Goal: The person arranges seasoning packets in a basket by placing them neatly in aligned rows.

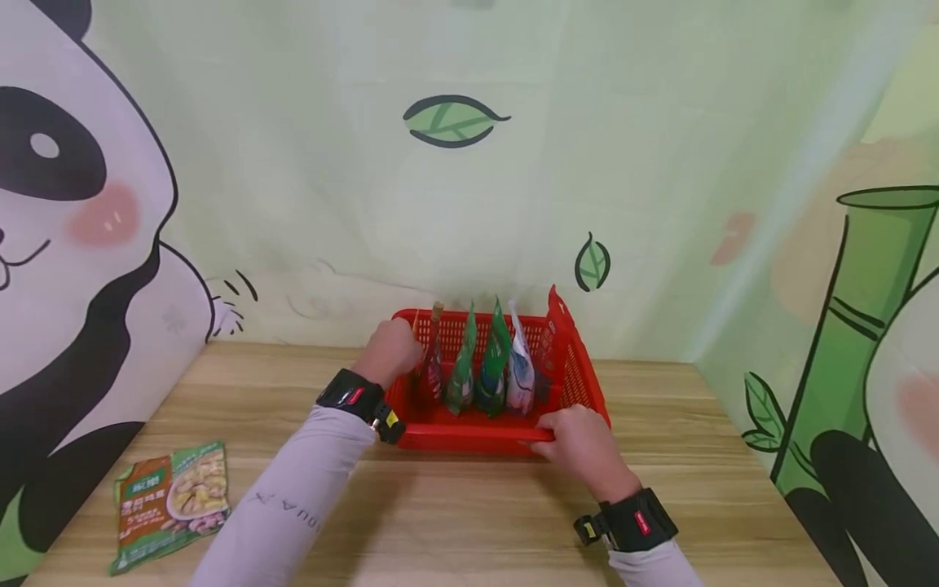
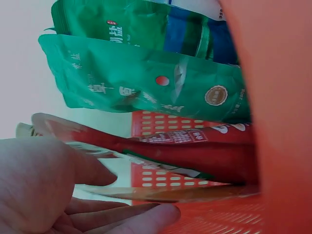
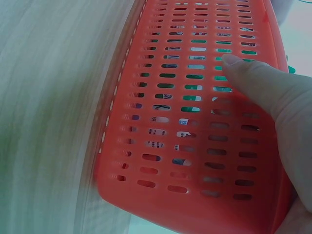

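Note:
A red plastic basket [image 1: 469, 440] with slotted walls stands on the table. My left hand [image 1: 392, 352] reaches into its left end. In the left wrist view, a thin orange-edged packet [image 2: 195, 193] stands edge-on between the thumb and fingers of that hand, close to the side wall. Beside it is a red pouch [image 1: 431, 371] with a tan cap. Two green packets [image 1: 464, 367] and a white packet [image 1: 521, 375] stand upright further right, before a red packet [image 1: 548, 346]. My right hand [image 1: 583, 444] grips the front rim near the right corner, thumb on the outer wall.
A green and brown food packet [image 1: 172, 501] lies flat on the wooden table [image 1: 455, 522], left of my left forearm. Behind the basket rises a pale green wall [image 1: 330, 179] with painted leaves, and painted pandas flank the table.

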The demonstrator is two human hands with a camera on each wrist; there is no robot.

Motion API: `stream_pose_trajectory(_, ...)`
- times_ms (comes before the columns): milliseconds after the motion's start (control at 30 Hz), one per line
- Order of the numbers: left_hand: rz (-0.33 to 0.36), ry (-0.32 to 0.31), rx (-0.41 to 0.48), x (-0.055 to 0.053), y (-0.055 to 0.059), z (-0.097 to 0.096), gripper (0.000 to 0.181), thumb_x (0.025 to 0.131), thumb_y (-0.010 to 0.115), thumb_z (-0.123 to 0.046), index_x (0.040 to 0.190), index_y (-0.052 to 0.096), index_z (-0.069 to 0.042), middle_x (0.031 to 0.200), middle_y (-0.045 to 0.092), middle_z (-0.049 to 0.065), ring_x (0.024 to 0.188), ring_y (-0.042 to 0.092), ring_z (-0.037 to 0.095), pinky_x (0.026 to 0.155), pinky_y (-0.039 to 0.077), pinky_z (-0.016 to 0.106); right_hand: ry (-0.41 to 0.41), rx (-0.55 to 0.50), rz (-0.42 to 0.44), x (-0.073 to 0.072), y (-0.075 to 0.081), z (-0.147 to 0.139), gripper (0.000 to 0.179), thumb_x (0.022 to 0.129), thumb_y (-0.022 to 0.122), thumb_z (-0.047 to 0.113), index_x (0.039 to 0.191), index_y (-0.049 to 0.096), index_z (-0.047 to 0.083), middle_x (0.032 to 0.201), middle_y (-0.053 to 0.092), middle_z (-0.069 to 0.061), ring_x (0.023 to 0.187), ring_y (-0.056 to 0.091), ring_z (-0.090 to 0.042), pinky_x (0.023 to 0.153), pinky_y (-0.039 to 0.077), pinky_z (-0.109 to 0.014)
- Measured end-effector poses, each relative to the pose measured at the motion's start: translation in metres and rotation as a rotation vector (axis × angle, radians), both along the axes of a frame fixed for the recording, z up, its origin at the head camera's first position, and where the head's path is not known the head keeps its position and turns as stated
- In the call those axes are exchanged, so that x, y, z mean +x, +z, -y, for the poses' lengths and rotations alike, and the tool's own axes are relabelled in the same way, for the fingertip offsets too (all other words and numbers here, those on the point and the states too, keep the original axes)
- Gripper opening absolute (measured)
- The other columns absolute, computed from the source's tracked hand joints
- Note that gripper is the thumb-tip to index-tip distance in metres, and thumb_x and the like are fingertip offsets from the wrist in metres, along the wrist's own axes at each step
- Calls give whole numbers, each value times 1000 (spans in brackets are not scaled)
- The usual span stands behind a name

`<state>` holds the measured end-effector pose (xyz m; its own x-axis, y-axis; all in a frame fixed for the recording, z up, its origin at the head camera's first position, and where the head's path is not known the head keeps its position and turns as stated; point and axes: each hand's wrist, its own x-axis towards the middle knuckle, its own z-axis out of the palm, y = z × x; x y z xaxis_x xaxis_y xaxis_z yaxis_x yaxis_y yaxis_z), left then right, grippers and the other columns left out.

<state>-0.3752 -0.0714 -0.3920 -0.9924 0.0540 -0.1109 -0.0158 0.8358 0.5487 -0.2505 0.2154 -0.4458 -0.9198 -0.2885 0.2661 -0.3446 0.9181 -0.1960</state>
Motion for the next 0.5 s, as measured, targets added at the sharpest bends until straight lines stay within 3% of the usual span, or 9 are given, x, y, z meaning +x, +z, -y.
stream_pose_trajectory(133,-18,-19,27,9,5,6,20,97,63,-18,86,68,-3,67,59,6,63,57,20,53,43,25,-5,-10,8,1,-2,0,18,77,91,30,86,83,16,68,71,7,60,54,-6,67,52,-25)
stream_pose_trajectory(267,-36,-61,40,22,18,17,28,97,68,-29,87,68,-2,65,56,6,61,55,19,52,43,25,-2,-12,1,2,-1,0,18,77,91,29,85,83,16,69,72,6,61,55,-7,68,53,-25)
stream_pose_trajectory(367,-39,-78,50,33,26,29,37,98,66,-33,105,69,3,79,64,10,69,59,22,58,48,27,0,-12,2,2,0,0,17,77,91,29,83,82,16,67,70,7,60,54,-7,66,51,-25)
stream_pose_trajectory(500,-64,-86,50,47,31,53,49,101,62,-33,131,59,5,114,69,21,95,66,31,77,60,38,0,-8,-2,1,1,0,17,77,91,31,82,81,17,65,68,9,59,53,-6,66,51,-24)
